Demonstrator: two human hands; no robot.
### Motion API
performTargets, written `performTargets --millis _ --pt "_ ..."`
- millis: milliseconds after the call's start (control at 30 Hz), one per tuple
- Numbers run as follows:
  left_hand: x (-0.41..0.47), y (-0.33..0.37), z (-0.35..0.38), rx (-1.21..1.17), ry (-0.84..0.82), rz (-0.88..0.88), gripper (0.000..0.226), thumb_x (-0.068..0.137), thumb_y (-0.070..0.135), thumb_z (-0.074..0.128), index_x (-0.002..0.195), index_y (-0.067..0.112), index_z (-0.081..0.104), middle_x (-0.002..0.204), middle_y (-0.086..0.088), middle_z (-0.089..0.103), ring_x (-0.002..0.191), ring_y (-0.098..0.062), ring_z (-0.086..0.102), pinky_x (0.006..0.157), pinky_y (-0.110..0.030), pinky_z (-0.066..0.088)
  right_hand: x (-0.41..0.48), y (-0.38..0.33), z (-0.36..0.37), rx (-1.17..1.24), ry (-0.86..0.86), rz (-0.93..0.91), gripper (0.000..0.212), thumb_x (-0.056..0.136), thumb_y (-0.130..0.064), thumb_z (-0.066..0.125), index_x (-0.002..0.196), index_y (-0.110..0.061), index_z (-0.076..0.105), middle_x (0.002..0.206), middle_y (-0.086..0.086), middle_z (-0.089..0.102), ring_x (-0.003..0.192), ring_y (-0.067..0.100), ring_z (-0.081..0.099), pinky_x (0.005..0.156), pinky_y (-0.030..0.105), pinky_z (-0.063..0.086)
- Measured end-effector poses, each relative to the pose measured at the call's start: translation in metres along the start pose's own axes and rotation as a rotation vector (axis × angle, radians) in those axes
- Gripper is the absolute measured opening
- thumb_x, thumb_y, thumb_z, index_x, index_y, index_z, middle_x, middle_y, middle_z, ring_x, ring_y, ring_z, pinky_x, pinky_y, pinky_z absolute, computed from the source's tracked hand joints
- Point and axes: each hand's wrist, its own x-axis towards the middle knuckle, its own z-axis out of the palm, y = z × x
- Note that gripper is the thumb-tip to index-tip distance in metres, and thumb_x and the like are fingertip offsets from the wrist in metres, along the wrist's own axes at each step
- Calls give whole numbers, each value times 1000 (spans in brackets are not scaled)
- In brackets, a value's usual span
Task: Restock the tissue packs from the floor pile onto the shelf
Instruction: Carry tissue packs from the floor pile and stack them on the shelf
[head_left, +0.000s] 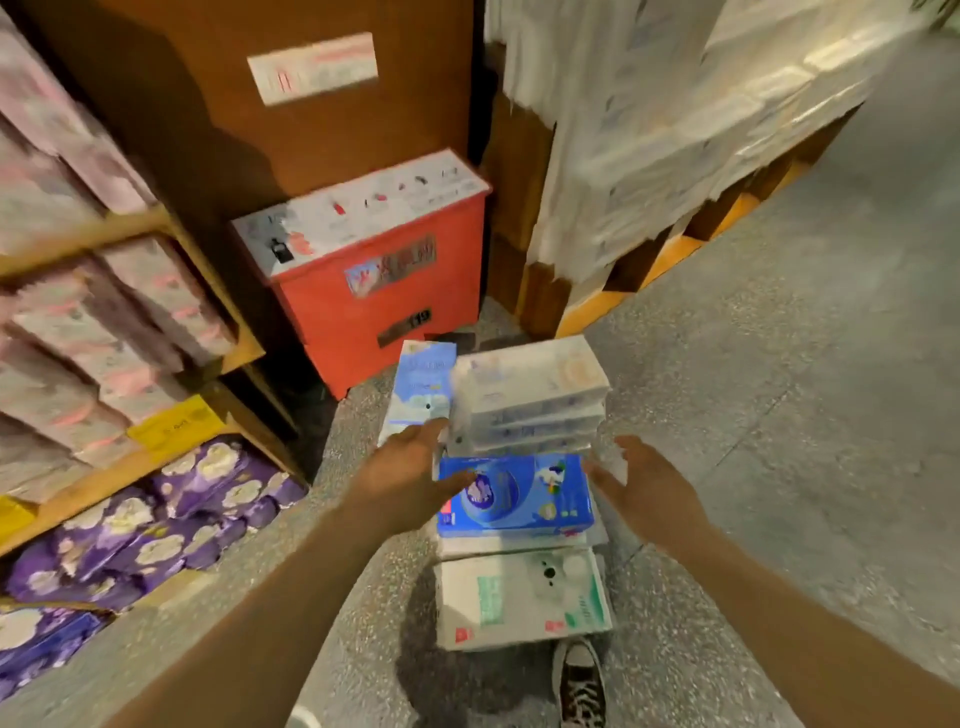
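A pile of tissue packs stands on the floor in front of me. A white multi-pack (530, 400) sits at the back, a blue pack (519, 493) lies in the middle, and a white pack with green print (519, 597) is nearest me. A pale blue pack (423, 384) stands upright at the pile's left. My left hand (410, 478) reaches to the left edge of the blue pack with fingers spread. My right hand (639, 488) is spread at its right edge. Neither hand grips anything. The wooden shelf (171, 457) at the left holds pink and purple packs.
A red metal box (384, 291) stands against a brown panel behind the pile. Wrapped white stock on a yellow pallet (675, 249) fills the upper right. My shoe (579, 686) is just behind the nearest pack. Grey speckled floor lies to the right.
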Motion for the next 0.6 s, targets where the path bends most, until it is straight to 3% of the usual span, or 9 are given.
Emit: performTargets --millis 233,400,500,600 --pt "126 -80 181 -166 -20 -94 73 91 52 61 151 21 32 149 -6 46 132 -26 46 91 -31 39 171 92 164 -57 -15 -4 78 91 -64 56 148 -14 40 145 14 53 130 34 53 102 43 44" --pt "185 -131 276 -235 13 -187 80 88 55 62 151 18 31 148 -8 47 132 -27 48 92 -32 40 253 156 236 -83 10 43 84 88 -68 54 146 -9 39 134 22 57 116 38 59 92 45 48" --pt "209 -147 319 -316 -21 -257 97 84 61 61 157 16 16 158 -10 34 141 -28 38 106 -39 38 284 180 267 -17 -14 98 82 88 -68 55 138 -5 43 116 21 63 89 31 56 72 39 43" --pt "227 -153 351 -337 -99 -365 121 73 79 50 157 15 -8 161 -17 23 141 -36 37 108 -46 39 298 193 290 92 -64 128 70 88 -68 55 125 -9 46 106 14 59 86 26 49 70 37 37"
